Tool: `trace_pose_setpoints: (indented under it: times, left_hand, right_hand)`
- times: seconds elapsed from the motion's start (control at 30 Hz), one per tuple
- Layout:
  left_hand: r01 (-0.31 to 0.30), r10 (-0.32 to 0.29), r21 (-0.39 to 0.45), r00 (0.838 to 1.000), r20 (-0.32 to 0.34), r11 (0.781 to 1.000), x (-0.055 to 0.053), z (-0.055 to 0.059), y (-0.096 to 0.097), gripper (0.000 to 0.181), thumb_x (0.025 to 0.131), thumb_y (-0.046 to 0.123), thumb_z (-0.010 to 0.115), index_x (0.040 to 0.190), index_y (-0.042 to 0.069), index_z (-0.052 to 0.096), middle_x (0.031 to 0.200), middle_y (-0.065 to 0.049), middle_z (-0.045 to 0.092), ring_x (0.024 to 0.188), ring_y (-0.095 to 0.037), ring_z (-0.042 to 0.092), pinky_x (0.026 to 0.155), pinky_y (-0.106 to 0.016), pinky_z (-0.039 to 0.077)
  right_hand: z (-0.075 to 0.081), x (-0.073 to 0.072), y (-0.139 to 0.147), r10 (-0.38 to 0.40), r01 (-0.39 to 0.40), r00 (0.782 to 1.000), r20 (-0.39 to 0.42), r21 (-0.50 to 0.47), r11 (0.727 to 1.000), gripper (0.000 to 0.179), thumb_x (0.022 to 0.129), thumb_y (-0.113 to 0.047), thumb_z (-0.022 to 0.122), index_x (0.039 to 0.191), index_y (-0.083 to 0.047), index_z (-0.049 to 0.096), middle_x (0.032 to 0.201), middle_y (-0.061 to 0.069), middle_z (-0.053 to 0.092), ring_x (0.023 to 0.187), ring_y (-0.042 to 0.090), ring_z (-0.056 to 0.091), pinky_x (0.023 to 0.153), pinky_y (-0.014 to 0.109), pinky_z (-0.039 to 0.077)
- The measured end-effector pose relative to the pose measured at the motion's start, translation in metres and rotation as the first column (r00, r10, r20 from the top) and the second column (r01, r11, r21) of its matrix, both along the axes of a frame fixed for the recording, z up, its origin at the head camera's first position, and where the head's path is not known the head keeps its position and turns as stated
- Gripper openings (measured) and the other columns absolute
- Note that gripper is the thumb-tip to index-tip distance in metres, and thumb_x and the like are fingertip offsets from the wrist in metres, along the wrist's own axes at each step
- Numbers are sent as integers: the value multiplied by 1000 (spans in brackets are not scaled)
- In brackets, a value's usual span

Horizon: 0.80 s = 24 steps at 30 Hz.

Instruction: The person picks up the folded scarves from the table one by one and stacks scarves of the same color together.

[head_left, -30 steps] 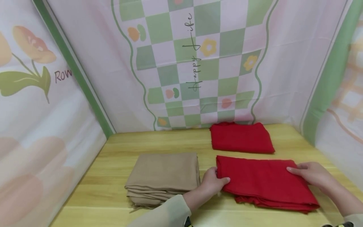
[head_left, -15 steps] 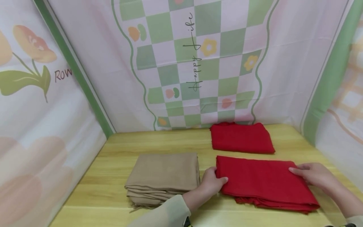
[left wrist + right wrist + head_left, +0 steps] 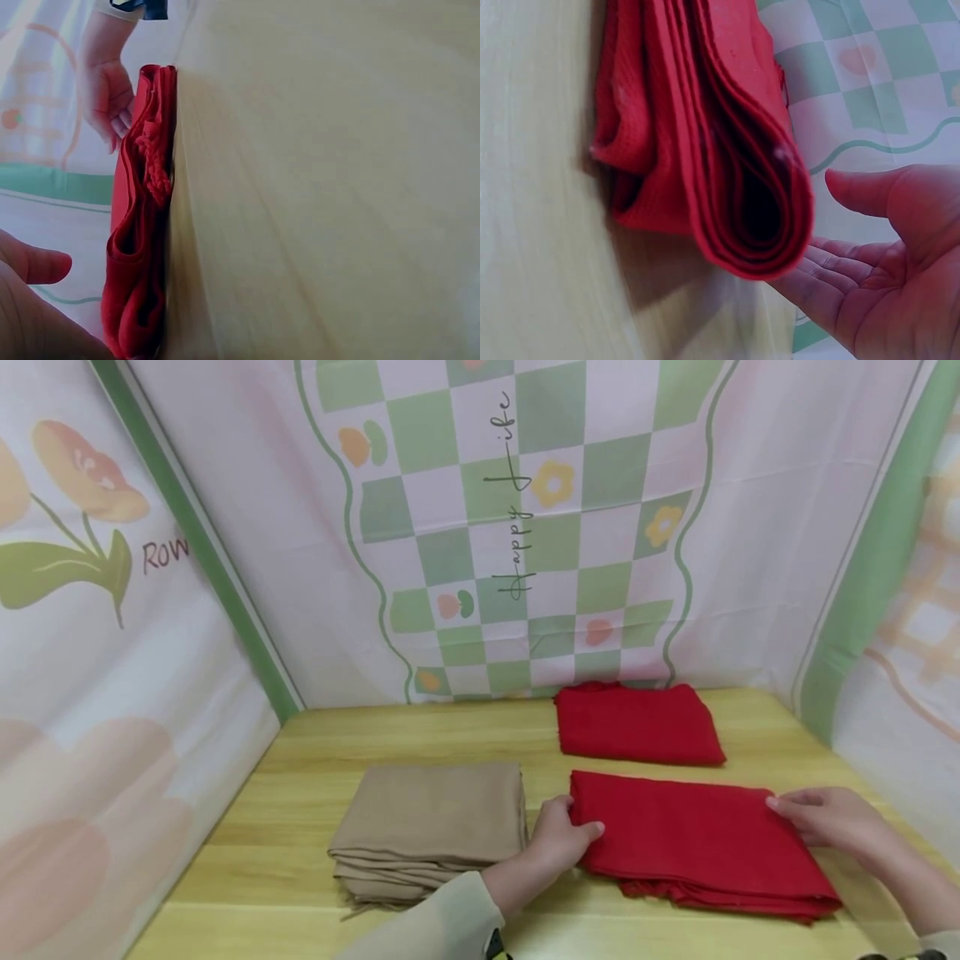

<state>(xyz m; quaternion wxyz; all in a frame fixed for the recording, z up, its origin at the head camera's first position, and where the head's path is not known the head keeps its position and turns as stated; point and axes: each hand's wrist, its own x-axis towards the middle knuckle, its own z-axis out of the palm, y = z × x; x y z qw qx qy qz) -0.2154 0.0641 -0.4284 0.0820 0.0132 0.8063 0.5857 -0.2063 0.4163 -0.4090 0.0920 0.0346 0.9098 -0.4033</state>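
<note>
A folded red cloth (image 3: 697,843) lies on the right of the table, its layered folds showing at the near side. At its left edge is my left hand (image 3: 558,839), thumb over the corner; in the left wrist view a gap shows between that thumb (image 3: 49,266) and the fabric. My right hand (image 3: 832,818) is by the cloth's right edge. Its fingers (image 3: 829,289) stretch out beside the rolled fold in the right wrist view, and the thumb (image 3: 862,191) stands apart from it.
Left of the red cloth sits a stack of folded beige cloth (image 3: 442,814) with layered edges. A smaller folded red cloth (image 3: 637,722) lies behind, against the printed back curtain (image 3: 600,560). Curtains also flank the wooden table (image 3: 247,852).
My right hand has shifted slightly right, its thumb sliding from the top of the red cloth to the edge. The left hand has moved slightly left. The cloth stays nearly in place.
</note>
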Motion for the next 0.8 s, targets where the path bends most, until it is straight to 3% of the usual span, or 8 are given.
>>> trace_pose_setpoints:
  times: [0.2,0.4,0.5,0.63,0.8]
  left_hand:
    - [-8,7,36,1000,5,999,-2,5,0,53,85,11,75,130,-4,51,115,-8,60,105,-24,57,91,-44,49]
    - [2,-2,45,1000,9,999,-2,13,-1,61,85,14,76,137,-2,47,129,-12,54,118,-28,52,98,-46,45]
    - [16,-16,55,1000,6,998,-3,18,-1,63,86,16,75,139,0,45,136,-12,50,125,-30,47,100,-47,42]
    - [31,-31,55,1000,3,998,-5,25,-3,63,88,19,74,141,2,44,140,-11,47,130,-29,43,101,-47,41]
    - [21,-21,40,1000,-13,999,-12,35,-2,65,87,23,75,141,3,44,139,-10,49,129,-28,44,101,-46,41]
  right_hand:
    - [2,1,1,23,-24,999,-42,-26,999,60,103,-22,48,120,34,36,111,42,56,90,34,68,73,34,57]
    - [9,0,4,27,-27,996,-80,5,1000,59,103,-20,48,122,34,34,110,41,58,81,12,68,72,30,57]
    - [15,0,4,32,-27,993,-116,50,998,60,102,-23,49,123,33,35,109,40,59,81,20,70,69,28,56]
    - [25,1,0,44,-29,986,-161,96,995,62,103,-26,48,124,31,36,112,43,55,88,40,67,67,28,55]
    - [33,-2,-2,25,-2,979,-202,110,994,64,102,-28,49,125,31,35,116,46,51,90,45,65,65,26,53]
